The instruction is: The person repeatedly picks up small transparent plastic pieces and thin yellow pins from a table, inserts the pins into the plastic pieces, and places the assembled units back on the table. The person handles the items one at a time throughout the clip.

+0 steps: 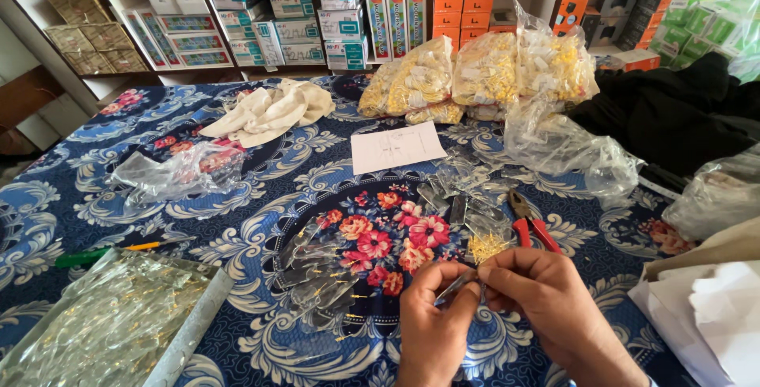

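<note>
My left hand and my right hand meet low in the head view, fingertips pinched together on a small clear plastic packet. Just beyond them lies a small heap of thin yellow pins on the blue flowered tablecloth. Several small clear packets with yellow pins inside are spread to the left of my hands. Red-handled pliers lie just past my right hand.
A shallow tray of filled clear packets sits at the near left, a green screwdriver beside it. A white paper sheet, empty clear bags, a cream cloth, bags of yellow parts and black fabric lie farther back. Shelves of boxes stand behind.
</note>
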